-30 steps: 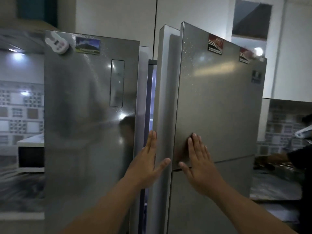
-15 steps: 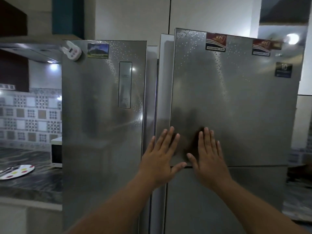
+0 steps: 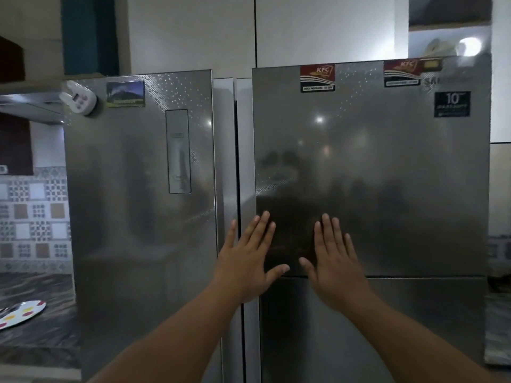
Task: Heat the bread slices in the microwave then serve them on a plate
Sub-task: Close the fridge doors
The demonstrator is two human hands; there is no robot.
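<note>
A: Bread status?
B: Not in view. No slices, no microwave visible. Only task item showing is the plate (image 3: 20, 313), flat on the dark counter (image 3: 41, 341) far left, well apart from both hands.
A: Handling, once found?
B: My guess: slices are light, soft, tear easily. Take them by the edges or support from under. Plate looks rigid, likely slick; grip at the rim.
A: Hands?
B: Left hand (image 3: 246, 261) and right hand (image 3: 334, 261) both flat, fingers straight and spread, holding nothing. Palms rest on the right fridge door (image 3: 387, 175), just above its lower seam, left hand near the centre gap.
A: Door shut?
B: Looks flush with the left fridge door (image 3: 132, 189). Nothing between fingers and steel.
</note>
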